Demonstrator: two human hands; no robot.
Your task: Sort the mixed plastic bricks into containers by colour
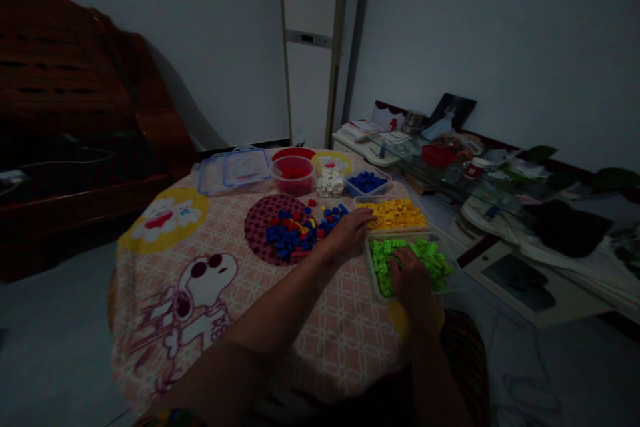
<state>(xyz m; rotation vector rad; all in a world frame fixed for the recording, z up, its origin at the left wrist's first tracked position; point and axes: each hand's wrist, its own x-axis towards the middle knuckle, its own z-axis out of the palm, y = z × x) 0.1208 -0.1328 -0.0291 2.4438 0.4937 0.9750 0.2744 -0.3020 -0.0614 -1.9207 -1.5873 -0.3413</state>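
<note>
My right hand (411,273) reaches down into a clear plastic box (371,273) of bright green toy bricks (434,260). Its fingers are curled among the bricks; what is between them is hidden. My left hand (350,232) is at the near left edge of a box of yellow toy bricks (397,213), fingers stretched forward and no object visible in them. Left of that hand, a loose pile of mixed bricks, mostly blue bricks (283,240) with some red and yellow, lies partly on a round dark-red patterned patch (257,230).
Behind the pile stand a round tub of red bricks (293,177), a heap of white bricks (330,183) and a box of blue bricks (367,182). Clear lids (235,170) lie at the back left of the cloth-covered table (320,320). A cluttered glass shelf (415,163) stands to the right.
</note>
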